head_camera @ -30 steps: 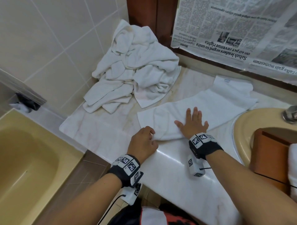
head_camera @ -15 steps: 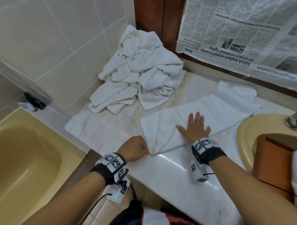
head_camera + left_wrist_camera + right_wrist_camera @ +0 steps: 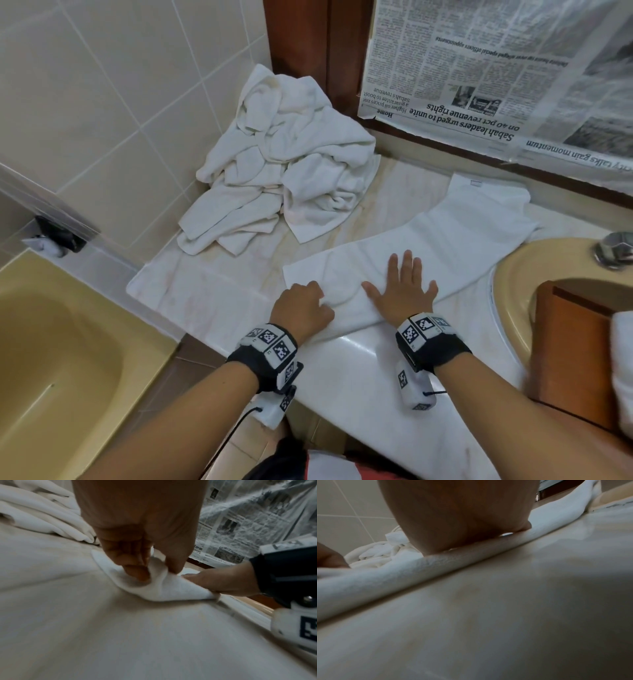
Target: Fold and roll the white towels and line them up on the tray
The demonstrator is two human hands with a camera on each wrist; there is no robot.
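Head view: we're at a marble counter (image 3: 219,301), a white towel (image 3: 455,236) folded into a long strip and lying on it at a slant, far end up near the back edge under the newspaper (image 3: 496,78), near end at the front edge by our hands; our left hand (image 3: 301,308) is curled over the towel's near-left corner; left wrist view shows thumb & fingertips (image 3: 137,573) pinching a bunched fold of that corner (image 3: 159,588), lifted slightly off the counter; our right hand (image 3: 404,291) lies flat on the strip just beside the left, fingers straight & spread, palm down, holding nothing; right wrist view shows the heel of that hand (image 3: 462,520) pressing on the towel's folded edge (image 3: 402,573), counter bare in the foreground; fingers hidden in that view.

Back left, in the corner against the tiled wall (image 3: 102,102), a crumpled pile of white towels (image 3: 281,168), apart from the strip; a wooden box-like tray (image 3: 579,353) sits at the right over a yellow sink (image 3: 513,274), w/ a white rolled towel (image 3: 621,370) at its right edge, mostly cut off by the frame; a metal tap (image 3: 613,250) behind the sink; a yellow bathtub (image 3: 61,359) lower left, below the counter.
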